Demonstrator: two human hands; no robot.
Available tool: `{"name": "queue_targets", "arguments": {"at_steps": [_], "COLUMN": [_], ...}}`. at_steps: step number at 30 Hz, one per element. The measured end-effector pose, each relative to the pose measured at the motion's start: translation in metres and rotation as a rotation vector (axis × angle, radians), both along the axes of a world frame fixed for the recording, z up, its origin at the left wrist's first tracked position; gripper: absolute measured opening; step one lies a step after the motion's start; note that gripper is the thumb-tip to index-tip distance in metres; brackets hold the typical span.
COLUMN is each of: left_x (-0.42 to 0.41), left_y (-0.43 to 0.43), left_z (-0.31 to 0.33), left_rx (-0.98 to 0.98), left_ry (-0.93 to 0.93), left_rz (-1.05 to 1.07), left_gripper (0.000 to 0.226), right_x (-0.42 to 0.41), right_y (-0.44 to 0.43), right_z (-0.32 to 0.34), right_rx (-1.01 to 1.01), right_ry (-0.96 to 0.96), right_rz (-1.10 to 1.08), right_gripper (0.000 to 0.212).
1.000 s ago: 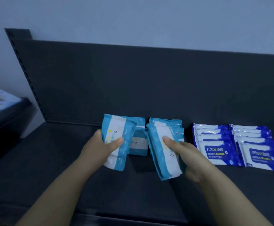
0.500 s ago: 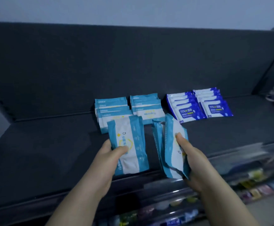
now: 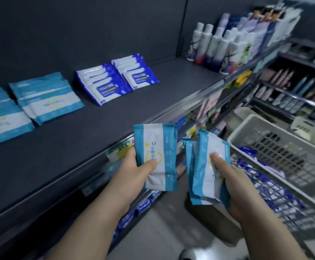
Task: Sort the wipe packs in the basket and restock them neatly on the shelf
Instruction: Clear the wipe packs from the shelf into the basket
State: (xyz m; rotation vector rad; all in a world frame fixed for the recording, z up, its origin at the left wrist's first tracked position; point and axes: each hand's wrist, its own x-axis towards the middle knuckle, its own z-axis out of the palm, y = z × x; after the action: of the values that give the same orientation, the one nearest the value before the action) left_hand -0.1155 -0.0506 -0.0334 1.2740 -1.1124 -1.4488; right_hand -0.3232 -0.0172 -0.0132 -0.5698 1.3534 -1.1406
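Shelf: shelved light-blue wipe packs in overlapping rows at left, dark-blue alcohol wipe packs beside them. Left hand grips a single light-blue pack, held in front of the shelf edge. Right hand grips a fanned bunch of light-blue packs. Grey basket at right holds more dark-blue packs.

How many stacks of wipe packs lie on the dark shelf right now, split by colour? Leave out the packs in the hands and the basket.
Light blue stacks: 2
Dark blue stacks: 2
Total: 4
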Motion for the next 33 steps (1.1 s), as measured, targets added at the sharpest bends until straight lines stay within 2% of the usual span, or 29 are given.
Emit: {"name": "queue_targets", "arguments": {"at_steps": [4, 9, 13, 19, 28, 33], "left_x": [-0.072, -0.184, -0.282, -0.384, -0.448, -0.486], "left_y": [-0.013, -0.025, -0.029, -0.034, -0.068, -0.117], "left_z": [0.0, -0.013, -0.028, -0.046, -0.068, -0.081], "left_rx": [-0.014, 0.001, 0.044, 0.068, 0.119, 0.166], "left_ry": [-0.046, -0.132, -0.155, -0.178, -0.192, -0.276], "left_rz": [-0.131, -0.273, -0.343, -0.362, -0.402, -0.496], "left_gripper": [0.023, 0.025, 0.026, 0.024, 0.028, 0.018], "right_x": [-0.072, -0.177, -0.265, -0.367, -0.414, -0.417], "right_y": [0.015, 0.032, 0.044, 0.055, 0.047, 0.023], "right_z": [-0.005, -0.016, -0.035, -0.06, -0.084, -0.09], "right_rx": [0.015, 0.006, 0.039, 0.096, 0.198, 0.222], "right_ry": [-0.002, -0.019, 0.001, -0.088, -0.265, -0.286], "right_rz": [-0.138, -0.292, -0.375, -0.6, -0.79, -0.822], "right_gripper": [0.061, 0.036, 0.037, 0.038, 0.034, 0.023]}}
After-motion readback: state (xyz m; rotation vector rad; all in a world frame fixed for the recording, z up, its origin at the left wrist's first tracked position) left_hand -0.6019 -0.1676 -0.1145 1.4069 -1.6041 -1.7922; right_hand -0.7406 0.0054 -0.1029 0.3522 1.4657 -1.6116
